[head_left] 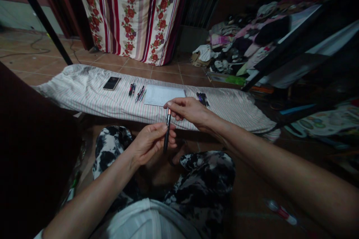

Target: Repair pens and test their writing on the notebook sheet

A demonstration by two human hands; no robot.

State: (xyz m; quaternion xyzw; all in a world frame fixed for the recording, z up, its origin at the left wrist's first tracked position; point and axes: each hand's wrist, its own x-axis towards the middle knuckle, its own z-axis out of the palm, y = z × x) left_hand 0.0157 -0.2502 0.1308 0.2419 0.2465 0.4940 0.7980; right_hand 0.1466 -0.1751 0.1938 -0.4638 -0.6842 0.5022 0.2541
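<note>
A dark pen [167,131] with a copper-coloured band near its top is held upright, slightly tilted, in front of my knees. My left hand [153,141] pinches its middle between thumb and fingers. At its upper end, the fingertips of my right hand [187,110] are closed on it. Just beyond my hands a spiral notepad [161,94] lies on a striped cloth [84,99]; my right hand covers its near right corner. Several pens [140,94] lie left of the pad, and several dark pens [202,99] lie to its right.
A phone [112,83] rests on the left part of the cloth. Behind hangs a floral striped curtain [129,15]. Heaped clothes [238,44] fill the back right, near a dark slanting pole [263,67]. A plastic bottle [282,212] lies on the floor at lower right.
</note>
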